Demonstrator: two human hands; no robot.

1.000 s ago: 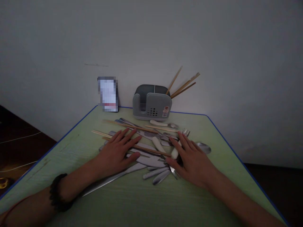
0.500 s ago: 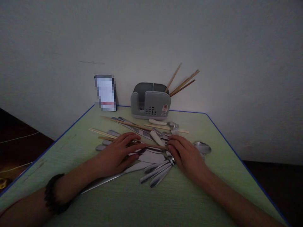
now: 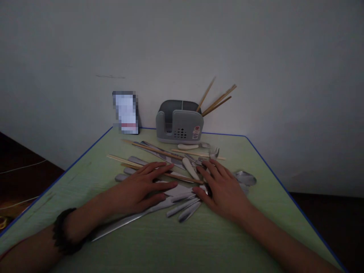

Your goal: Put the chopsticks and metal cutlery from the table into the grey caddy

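Observation:
A jumble of cutlery [image 3: 182, 203] lies in the middle of a pale green table [image 3: 159, 246]: metal knives, spoons, forks, white-handled pieces and wooden chopsticks [image 3: 153, 148]. My left hand [image 3: 142, 185] rests flat on the left part of the pile, fingers stretched out over knife blades and a chopstick. My right hand [image 3: 223, 187] lies flat on the right part, fingers spread over utensil handles. A spoon [image 3: 246, 177] lies just right of it. Neither hand grips anything.
A grey plastic utensil holder [image 3: 179, 122] stands at the table's far edge against the wall, with several chopsticks [image 3: 217, 100] leaning out of it. A blurred upright card or phone [image 3: 125, 112] stands to its left. The table has a blue rim [image 3: 267, 163].
Both hands curled and pushed the utensils closer together, then flattened out again with fingers spread. The pile has shifted slightly under them.

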